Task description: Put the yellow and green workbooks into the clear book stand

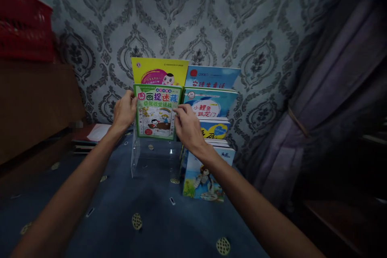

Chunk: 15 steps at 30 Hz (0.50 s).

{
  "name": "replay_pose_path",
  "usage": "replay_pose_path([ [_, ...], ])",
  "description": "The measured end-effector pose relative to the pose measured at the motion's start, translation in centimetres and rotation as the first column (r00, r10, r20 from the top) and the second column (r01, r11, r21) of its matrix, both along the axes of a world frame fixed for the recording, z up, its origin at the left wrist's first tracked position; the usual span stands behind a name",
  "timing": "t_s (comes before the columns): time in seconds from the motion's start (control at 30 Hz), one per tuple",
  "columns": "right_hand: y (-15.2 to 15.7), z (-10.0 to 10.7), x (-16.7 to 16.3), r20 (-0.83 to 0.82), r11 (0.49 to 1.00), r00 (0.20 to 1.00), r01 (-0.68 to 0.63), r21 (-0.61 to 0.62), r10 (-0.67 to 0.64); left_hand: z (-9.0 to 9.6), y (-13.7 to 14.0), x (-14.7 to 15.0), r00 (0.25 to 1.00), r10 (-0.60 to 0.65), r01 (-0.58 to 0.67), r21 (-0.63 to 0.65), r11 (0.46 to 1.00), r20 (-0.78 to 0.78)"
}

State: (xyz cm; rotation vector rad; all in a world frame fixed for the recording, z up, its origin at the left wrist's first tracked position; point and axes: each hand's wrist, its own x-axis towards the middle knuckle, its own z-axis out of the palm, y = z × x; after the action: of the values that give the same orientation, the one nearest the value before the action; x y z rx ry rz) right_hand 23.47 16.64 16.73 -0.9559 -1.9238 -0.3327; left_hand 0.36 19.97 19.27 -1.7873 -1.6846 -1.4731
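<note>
A green-bordered picture book (155,123) stands upright on a clear stepped stand (136,155). My left hand (124,109) is closed on its left edge, with the thumb hidden or partly behind the cover. At the opposite edge, the fingers of my right hand (189,127) press on the cover. Behind the green book rises a yellow book (160,64), its lower part covered. To the right, more books stand in rising rows: a blue book (213,73) at the back, a light-blue one (223,100), a blue-and-yellow one (222,129), and a girl-covered book (202,181) in front.
A dark blue patterned cloth (136,197) covers the table. On the left are a red basket (26,28), a brown box (36,100) and a low stack with white paper (98,132). Patterned wallpaper (199,16) is behind; a tied purple curtain (290,141) hangs on the right.
</note>
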Motion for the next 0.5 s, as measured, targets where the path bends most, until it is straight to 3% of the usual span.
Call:
replay_pose_path([
  [0.13, 0.3, -1.4, -0.1, 0.062, 0.994, 0.998, -0.021, -0.108, 0.028, -0.2, 0.3, 0.2, 1.0, 0.004, -0.004, 0.035, 0.999, -0.003],
  [0.33, -0.2, -2.2, -0.1, 0.083, 0.98, 0.994, -0.055, -0.189, 0.072, -0.9, 0.7, -0.3, 0.992, -0.105, 0.104, 0.023, 0.994, 0.063],
  [0.5, -0.4, -2.9, 0.2, 0.033, 0.969, 0.993, -0.107, -0.222, 0.117, -1.8, 0.3, -0.7, 0.999, -0.052, 0.052, -0.006, 0.999, 0.003],
])
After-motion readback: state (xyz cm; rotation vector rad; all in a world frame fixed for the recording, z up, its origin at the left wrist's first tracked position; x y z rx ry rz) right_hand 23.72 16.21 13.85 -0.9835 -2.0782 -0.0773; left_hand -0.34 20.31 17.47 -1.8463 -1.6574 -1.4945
